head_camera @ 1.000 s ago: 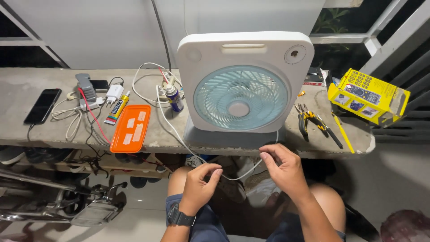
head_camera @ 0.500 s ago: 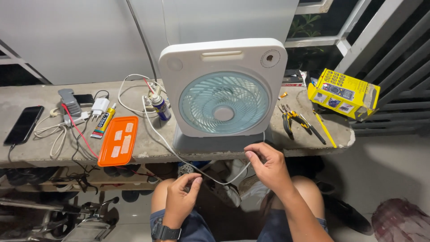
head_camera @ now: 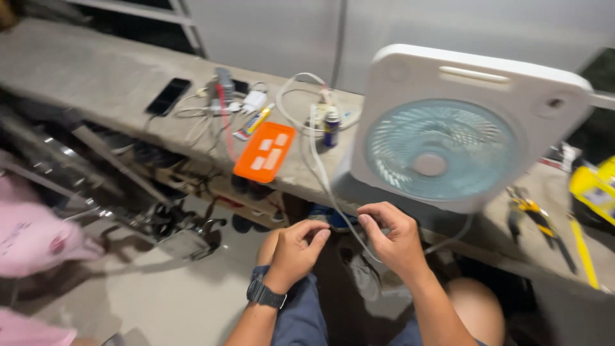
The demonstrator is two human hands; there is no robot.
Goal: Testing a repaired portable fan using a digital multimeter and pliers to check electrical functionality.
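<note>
Concrete makes up the long bench point(head_camera: 96, 77) that runs across the view, with a pale wall behind it. On it stands a white box fan point(head_camera: 458, 125) with a pale blue grille, tilted in this view. To one side of the fan lie an orange case point(head_camera: 264, 152), a small spray can point(head_camera: 331, 126), a glue tube point(head_camera: 253, 123), a dark phone point(head_camera: 168, 96) and a tangle of chargers. On the other side lie pliers point(head_camera: 535, 214) and a yellow box point(head_camera: 592, 189).

A white cord point(head_camera: 318, 163) runs down off the bench edge in front of the fan to the hands, which are held close together just below the edge. The left hand point(head_camera: 295, 250), with a dark watch point(head_camera: 264, 295) on its wrist, is curled with fingertips pinched toward the cord. The right hand point(head_camera: 394, 237) is closed on the cord, thumb and forefinger gripping it. Whether the left fingers actually grip the cord I cannot tell; motion blur hides the contact.

To handle the cord well, it seems best to keep both pinches near each other so the short span between them stays controlled, and to leave slack toward the bench so a tug does not drag the can or the fan.
</note>
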